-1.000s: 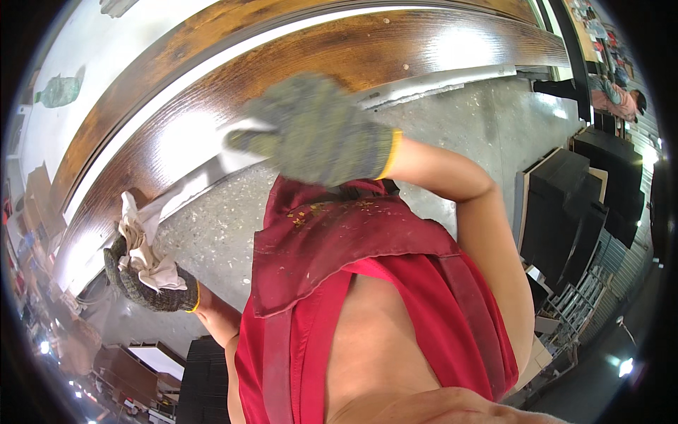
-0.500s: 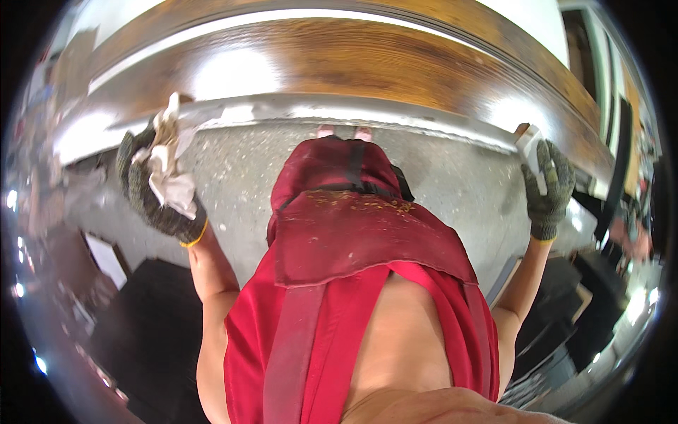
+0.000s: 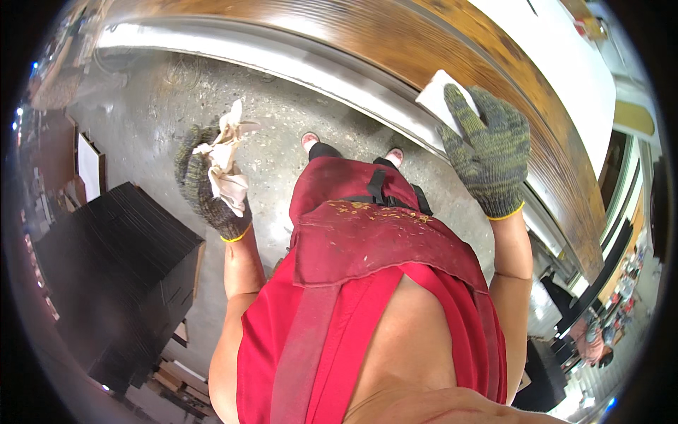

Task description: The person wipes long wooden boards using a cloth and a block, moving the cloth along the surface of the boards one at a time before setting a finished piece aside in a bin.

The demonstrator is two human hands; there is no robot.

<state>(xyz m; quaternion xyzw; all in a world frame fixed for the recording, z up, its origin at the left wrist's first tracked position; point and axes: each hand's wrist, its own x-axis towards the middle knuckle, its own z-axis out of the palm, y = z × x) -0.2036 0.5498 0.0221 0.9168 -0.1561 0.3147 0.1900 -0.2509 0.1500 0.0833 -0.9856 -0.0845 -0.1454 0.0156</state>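
My left hand [image 3: 197,182], in a dark green knit glove with a yellow cuff, is closed on a crumpled off-white rag [image 3: 227,185]. It hangs over the floor, apart from the board. My right hand [image 3: 500,155], gloved the same way, grips a flat white pad [image 3: 439,97] between thumb and fingers. That pad lies over the near side of a brown, glossy wood-grain board [image 3: 367,35]; whether it presses on the surface I cannot tell. Along the board's near side runs a pale metallic edge [image 3: 282,67].
A large black stack [image 3: 120,261] stands at the left on the grey concrete floor [image 3: 282,106]. A white panel [image 3: 90,168] leans behind it. Beyond the board lies a white surface [image 3: 558,78]. Far at the lower right, another person [image 3: 592,343] is near shelves and goods.
My right hand has moved inward over the board with the white pad. My left hand, still holding the rag, has come away from the board's edge. My view has turned and shifted.
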